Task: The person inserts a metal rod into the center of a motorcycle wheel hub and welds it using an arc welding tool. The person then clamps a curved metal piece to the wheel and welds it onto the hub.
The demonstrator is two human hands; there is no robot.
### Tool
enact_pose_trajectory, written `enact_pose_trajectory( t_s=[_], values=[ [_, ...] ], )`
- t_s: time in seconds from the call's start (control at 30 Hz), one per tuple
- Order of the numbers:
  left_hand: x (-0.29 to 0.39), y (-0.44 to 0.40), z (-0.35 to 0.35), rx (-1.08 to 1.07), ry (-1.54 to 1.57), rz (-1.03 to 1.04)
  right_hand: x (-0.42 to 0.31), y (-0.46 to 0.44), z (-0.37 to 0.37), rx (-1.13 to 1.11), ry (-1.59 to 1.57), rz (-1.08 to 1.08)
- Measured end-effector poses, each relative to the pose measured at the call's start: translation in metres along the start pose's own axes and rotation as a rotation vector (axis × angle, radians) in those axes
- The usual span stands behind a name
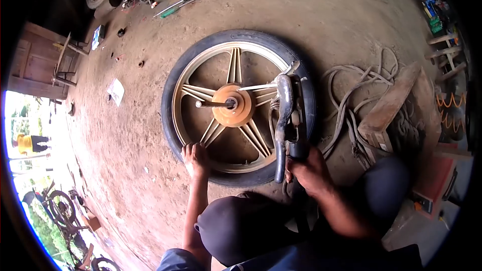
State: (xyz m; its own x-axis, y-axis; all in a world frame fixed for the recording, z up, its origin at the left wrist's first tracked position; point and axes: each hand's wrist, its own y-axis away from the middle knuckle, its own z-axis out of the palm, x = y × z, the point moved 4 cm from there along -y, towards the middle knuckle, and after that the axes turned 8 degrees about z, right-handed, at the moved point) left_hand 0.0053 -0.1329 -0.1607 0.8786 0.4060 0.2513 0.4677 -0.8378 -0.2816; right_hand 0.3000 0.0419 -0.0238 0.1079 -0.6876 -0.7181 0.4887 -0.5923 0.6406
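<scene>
A spoked wheel with a black tire (175, 78) lies flat on the floor, an orange hub (232, 115) at its middle with a rod standing in it. My left hand (196, 159) rests on the tire and rim at the lower left, its fingers curled over the edge. At the lower right, my right hand (312, 171) is wrapped round the black grip of a dark metal tool (285, 105) that lies over the right side of the wheel. The tool's upper end is by the rim, near a light metal lever.
Coiled hoses (344, 100) and a wooden block (394, 103) lie to the right. Screwdrivers (182, 5) and scattered parts are at the top. A plastic packet (115, 92) lies on the left. Motorcycles (63, 208) stand outside, and a person in yellow (25, 144) is far off.
</scene>
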Motion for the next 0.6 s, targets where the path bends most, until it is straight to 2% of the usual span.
enact_pose_trajectory(
  t_s=[0.23, 0.37, 0.6],
  values=[
    [0.001, -0.002, 0.0, -0.021, 0.002, 0.036, 0.028, -0.01, 0.007, 0.034, 0.137, 0.103],
    [0.002, -0.003, -0.003, 0.016, 0.032, -0.011, 0.037, -0.02, 0.008, 0.053, 0.216, 0.112],
    [0.003, -0.004, -0.004, -0.008, 0.057, -0.041, 0.036, -0.027, 0.016, 0.07, 0.211, 0.136]
  ],
)
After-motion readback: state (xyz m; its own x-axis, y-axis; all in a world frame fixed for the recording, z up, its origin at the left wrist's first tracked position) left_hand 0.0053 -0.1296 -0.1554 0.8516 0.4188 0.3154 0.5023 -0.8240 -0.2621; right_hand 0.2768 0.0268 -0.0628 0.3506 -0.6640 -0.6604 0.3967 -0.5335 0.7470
